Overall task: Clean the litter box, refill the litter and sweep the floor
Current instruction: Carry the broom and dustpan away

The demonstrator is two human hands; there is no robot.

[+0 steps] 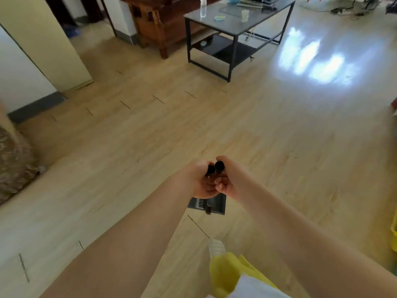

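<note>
My left hand (pixel 198 179) and my right hand (pixel 228 179) meet in front of me over the wooden floor. Each is closed around a black handle top: the left on one handle (pixel 210 169), the right on the other handle (pixel 219 166). Below the hands hangs a dark grey dustpan (pixel 217 206) with a comb edge, and a bit of broom bristle (pixel 208 211) shows against it. Which handle belongs to the broom and which to the dustpan I cannot tell. The litter box is out of sight.
A black metal table (pixel 236 33) with a bottle and a cup stands ahead, beside a brown wooden cabinet (pixel 154 24). A patterned cushion edge (pixel 12 160) sits at the left. My white shoe (pixel 217 247) and yellow trouser leg (pixel 227 274) are below.
</note>
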